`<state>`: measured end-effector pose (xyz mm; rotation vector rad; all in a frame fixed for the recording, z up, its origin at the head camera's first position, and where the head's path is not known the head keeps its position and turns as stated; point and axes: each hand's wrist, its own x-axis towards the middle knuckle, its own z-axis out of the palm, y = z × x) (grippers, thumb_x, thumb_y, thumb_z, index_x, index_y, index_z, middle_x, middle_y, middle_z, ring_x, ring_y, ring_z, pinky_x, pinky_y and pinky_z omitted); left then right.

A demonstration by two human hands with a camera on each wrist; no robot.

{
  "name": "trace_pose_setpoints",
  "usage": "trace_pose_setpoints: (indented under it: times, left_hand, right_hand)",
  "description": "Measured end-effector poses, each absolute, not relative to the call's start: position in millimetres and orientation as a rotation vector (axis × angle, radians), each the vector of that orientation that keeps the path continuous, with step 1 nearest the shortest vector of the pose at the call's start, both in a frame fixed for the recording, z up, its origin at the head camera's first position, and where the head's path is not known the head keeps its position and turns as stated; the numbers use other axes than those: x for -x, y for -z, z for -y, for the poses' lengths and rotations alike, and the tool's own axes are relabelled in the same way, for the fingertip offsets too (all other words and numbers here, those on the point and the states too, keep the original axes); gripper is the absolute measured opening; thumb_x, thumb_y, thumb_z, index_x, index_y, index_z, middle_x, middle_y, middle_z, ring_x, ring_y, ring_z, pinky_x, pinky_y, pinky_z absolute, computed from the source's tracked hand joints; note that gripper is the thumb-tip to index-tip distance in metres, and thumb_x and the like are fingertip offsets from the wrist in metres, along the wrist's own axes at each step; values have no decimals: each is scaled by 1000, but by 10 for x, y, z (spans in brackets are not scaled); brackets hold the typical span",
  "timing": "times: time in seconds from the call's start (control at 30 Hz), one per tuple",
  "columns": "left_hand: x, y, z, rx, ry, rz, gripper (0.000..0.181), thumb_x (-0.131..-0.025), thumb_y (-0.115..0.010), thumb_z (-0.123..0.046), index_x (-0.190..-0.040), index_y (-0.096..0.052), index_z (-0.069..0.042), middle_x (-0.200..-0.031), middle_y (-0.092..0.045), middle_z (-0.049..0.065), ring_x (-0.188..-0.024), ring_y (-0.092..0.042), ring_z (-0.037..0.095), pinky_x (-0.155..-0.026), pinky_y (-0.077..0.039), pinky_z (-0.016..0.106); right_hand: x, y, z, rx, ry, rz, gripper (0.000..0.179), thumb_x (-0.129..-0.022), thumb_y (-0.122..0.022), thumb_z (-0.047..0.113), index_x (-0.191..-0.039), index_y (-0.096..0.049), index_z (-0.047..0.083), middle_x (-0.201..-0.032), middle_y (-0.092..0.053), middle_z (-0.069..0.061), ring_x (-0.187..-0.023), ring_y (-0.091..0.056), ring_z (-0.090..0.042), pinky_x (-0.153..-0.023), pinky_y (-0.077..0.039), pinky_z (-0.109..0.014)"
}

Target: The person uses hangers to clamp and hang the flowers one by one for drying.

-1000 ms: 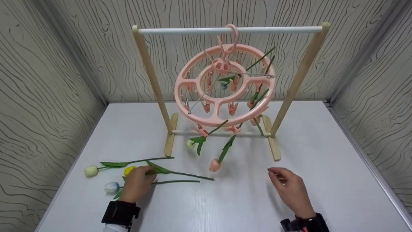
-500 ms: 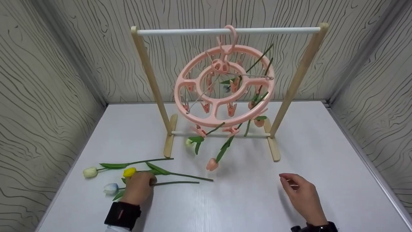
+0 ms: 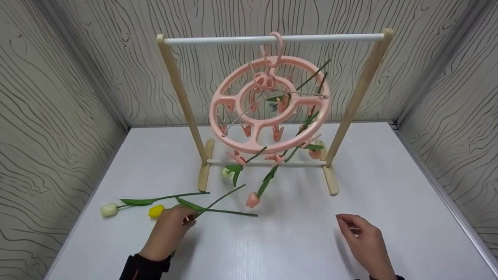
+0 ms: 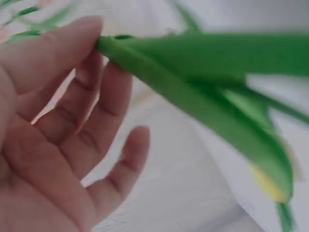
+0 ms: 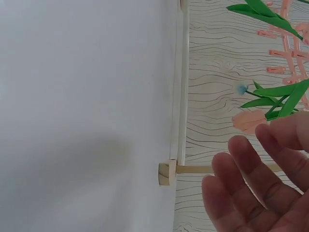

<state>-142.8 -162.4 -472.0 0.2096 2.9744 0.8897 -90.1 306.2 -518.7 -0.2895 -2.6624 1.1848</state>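
My left hand (image 3: 169, 231) pinches the green stem of a tulip (image 3: 223, 199) between thumb and fingertips. Its stem slants up to the right, while its blue-white head is hidden behind the hand. In the left wrist view, long green leaves (image 4: 212, 111) spread from the pinched stem. Close to this hand a yellow tulip (image 3: 156, 211) lies on the table, with a cream tulip (image 3: 109, 210) to its left. My right hand (image 3: 365, 241) hovers at the right with relaxed, slightly bent fingers and nothing in them.
A pink round clip hanger (image 3: 255, 146) hangs by its hook from the white bar (image 3: 218, 40) of a wooden stand (image 3: 183, 95). Several tulips hang head down from its clips, including a peach one (image 3: 253, 200) at the front. Patterned walls enclose the white table (image 3: 272, 249).
My left hand has picked up the blue-white tulip from the table, and its stem has swung upward. The right hand has drawn slightly right and nearer. The hanger has turned a little.
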Motion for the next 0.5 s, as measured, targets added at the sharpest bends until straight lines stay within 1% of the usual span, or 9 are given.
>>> trace_pose_setpoints:
  times: [0.07, 0.2, 0.3, 0.43, 0.5]
  left_hand:
    - [1343, 4623, 1536, -286, -983, -2977, 22, -94, -91, 11, -106, -90, -8, -101, -85, 3, -93, -77, 16, -85, -71, 40]
    - [1174, 4474, 1361, -514, -1131, -3015, 23, -94, -92, 8, -106, -89, -11, -102, -84, -2, -94, -77, 14, -86, -70, 33]
    - [1107, 4391, 1221, -693, -1281, -3017, 24, -94, -92, 8, -107, -89, -12, -103, -84, -4, -96, -79, 13, -87, -70, 29]
    - [1102, 4305, 1003, -936, -1503, -2934, 23, -95, -91, 8, -108, -88, -11, -106, -86, 0, -97, -82, 16, -88, -71, 29]
    - [1108, 4277, 894, -1029, -1577, -2885, 21, -97, -90, 7, -110, -88, -10, -108, -88, 3, -98, -85, 19, -88, -72, 32]
  right_hand:
    - [869, 5192, -3022, 293, -1207, 2649, 15, -112, -78, 2, -122, -88, 4, -123, -90, -15, -96, -66, 13, -85, -61, -16]
    - [817, 5182, -2928, 237, -1235, 2613, 14, -111, -78, 0, -120, -88, 4, -119, -90, -12, -95, -67, 13, -85, -62, -16]
    - [793, 5137, -2856, 153, -1226, 2564, 14, -109, -79, -2, -118, -88, 5, -116, -90, -10, -95, -69, 13, -83, -63, -16]
    - [755, 5046, -2758, 69, -1216, 2500, 16, -107, -80, -4, -115, -88, 7, -113, -90, -8, -95, -70, 12, -82, -63, -15]
    - [734, 5005, -2693, 32, -1226, 2476, 18, -107, -81, -5, -115, -88, 9, -111, -89, -5, -95, -70, 12, -83, -62, -14]
